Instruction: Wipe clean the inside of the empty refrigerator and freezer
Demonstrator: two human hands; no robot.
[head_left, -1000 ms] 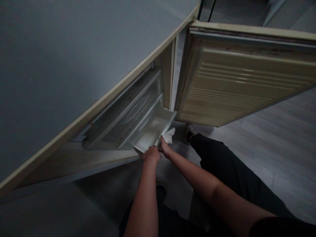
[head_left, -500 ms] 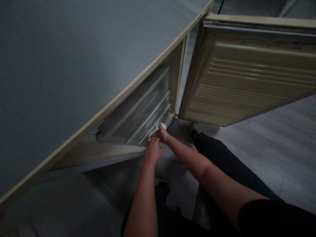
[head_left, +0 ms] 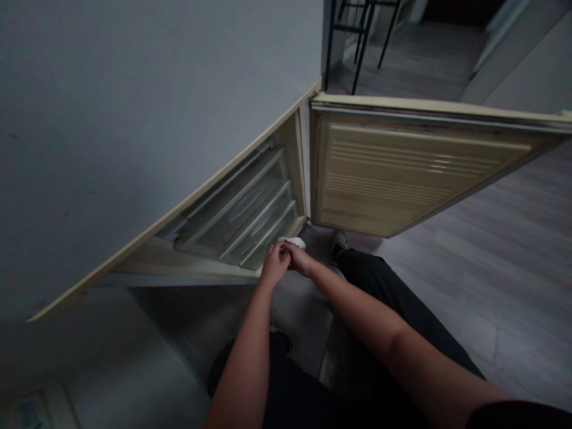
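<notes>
My two hands meet in front of the lower part of an open freezer compartment with clear ribbed drawers (head_left: 263,217). A white cloth (head_left: 295,242), bunched up, shows past my fingers. My right hand (head_left: 301,260) is closed round the cloth. My left hand (head_left: 274,266) is curled against it from the other side, its fingertips meeting the right hand. Part of the cloth is hidden by the hands. The ribbed inner side of the freezer door (head_left: 379,173) faces me, swung out to the right.
The pale cabinet top (head_left: 156,119) fills the upper left. My dark-trousered leg (head_left: 402,304) and a shoe (head_left: 339,243) are below the door. Wood-look floor (head_left: 504,262) spreads on the right. A black-legged stool (head_left: 361,42) stands behind the door.
The view has shifted, showing more of the floor and the stool behind the door. My hands have come closer together round the cloth and away from the drawer fronts.
</notes>
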